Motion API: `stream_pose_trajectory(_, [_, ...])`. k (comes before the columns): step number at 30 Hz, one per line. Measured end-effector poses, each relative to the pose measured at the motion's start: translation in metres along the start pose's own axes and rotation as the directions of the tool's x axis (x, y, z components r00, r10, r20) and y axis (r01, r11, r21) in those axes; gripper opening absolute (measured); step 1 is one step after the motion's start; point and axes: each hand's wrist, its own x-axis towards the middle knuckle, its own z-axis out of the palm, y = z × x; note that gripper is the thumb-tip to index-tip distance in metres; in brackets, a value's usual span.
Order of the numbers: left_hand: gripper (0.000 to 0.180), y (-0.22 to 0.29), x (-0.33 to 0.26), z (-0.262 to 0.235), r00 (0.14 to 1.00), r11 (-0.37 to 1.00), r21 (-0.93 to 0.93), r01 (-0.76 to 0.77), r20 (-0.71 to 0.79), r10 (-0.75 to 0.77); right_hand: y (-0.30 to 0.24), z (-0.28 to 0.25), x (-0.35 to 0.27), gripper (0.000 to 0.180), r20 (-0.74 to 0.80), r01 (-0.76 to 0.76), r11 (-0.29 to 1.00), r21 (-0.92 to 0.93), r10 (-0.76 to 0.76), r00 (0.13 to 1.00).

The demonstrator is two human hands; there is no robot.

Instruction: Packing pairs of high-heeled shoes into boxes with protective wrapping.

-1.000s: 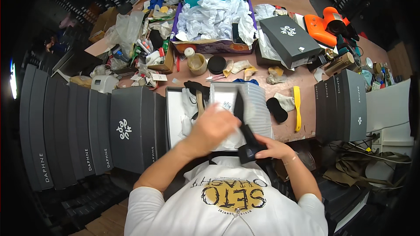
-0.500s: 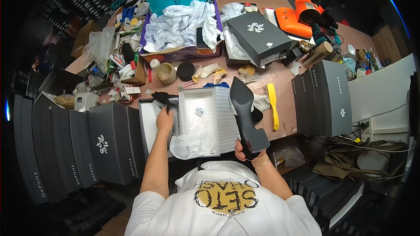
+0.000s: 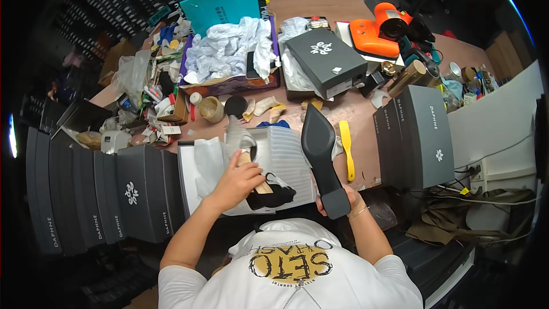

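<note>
My right hand [image 3: 350, 201] grips a black pointed block-heel shoe [image 3: 319, 147] by its heel end, sole up, toe pointing away over the table. My left hand [image 3: 237, 180] reaches into an open white shoe box [image 3: 286, 154] in front of me and holds a brush with a pale wooden handle [image 3: 251, 167] and grey bristles. It rests against a second black shoe [image 3: 272, 197] lying in the box. White tissue paper [image 3: 207, 163] lines the box's left side.
Dark grey shoe boxes stand in a row at left [image 3: 91, 194] and at right [image 3: 420, 134]; another lies at the back [image 3: 325, 60]. A yellow shoehorn [image 3: 346, 149], a purple box of crumpled paper [image 3: 226, 51], an orange tool [image 3: 380, 31] and small clutter crowd the brown table.
My left hand came back from the table's left side with the brush and went into the box. My right hand kept the black shoe raised, shifting it slightly.
</note>
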Motion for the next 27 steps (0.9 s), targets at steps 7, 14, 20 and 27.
stream_pose_trajectory(7, [0.014,0.009,0.067,0.091,0.857,0.960,0.141,-0.243,0.495,0.145,0.024,0.002,-0.032,0.097,-0.126,0.023,0.999,-0.039,-0.028,0.992])
stream_pose_trajectory(14, [0.034,0.010,0.052,0.096,0.890,0.465,-0.778,0.423,0.452,-0.053,0.057,0.019,-0.013,0.086,-0.204,0.077,0.994,-0.078,-0.091,0.975])
stream_pose_trajectory(20, [0.034,0.045,0.005,0.099,0.801,-0.703,-0.711,0.005,0.424,-0.423,0.019,0.027,0.049,0.045,-0.286,-0.204,0.560,-0.803,-0.061,0.956])
stream_pose_trajectory(27, [0.025,0.030,-0.017,0.059,0.740,-0.412,-0.893,0.184,0.401,-0.540,0.006,-0.092,0.070,0.059,-0.244,-0.475,-0.486,-0.733,-0.464,0.851])
